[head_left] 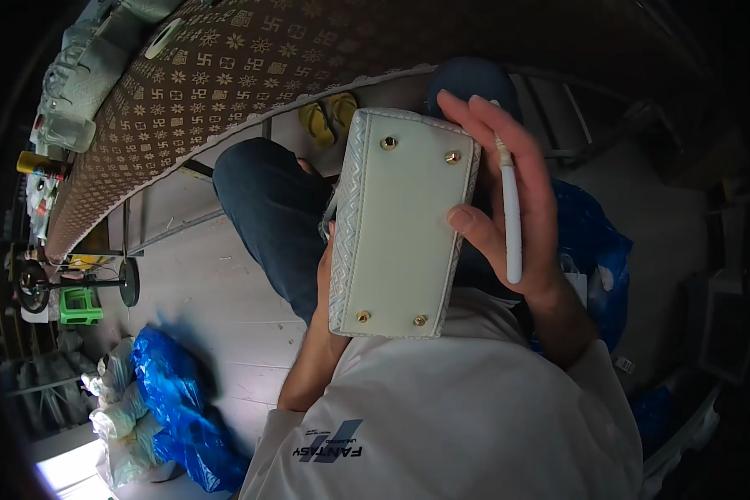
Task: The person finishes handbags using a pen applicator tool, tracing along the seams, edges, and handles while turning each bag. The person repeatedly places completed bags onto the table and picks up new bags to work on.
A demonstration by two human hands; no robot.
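Note:
A small handbag (404,225) is held up with its pale, flat base facing me. Gold metal feet sit near the base's corners, and a white-and-grey zigzag pattern covers its side. My left hand (326,279) grips the bag from the left; most of its fingers are hidden behind it. My right hand (529,200) is at the bag's right edge, its thumb touching the base's rim. Held in that same hand is a slim white pen-like tool (512,225), with a narrow beige section near its upper end. What kind of tool it is, I cannot make out.
A table with a brown patterned cloth (250,67) stands ahead, carrying plastic containers (68,131) at its left end. Yellow slippers (317,125) lie beneath it. Blue plastic bags (179,400) rest on the floor at left, with another blue bag (604,242) at right. A green stool (80,307) stands far left.

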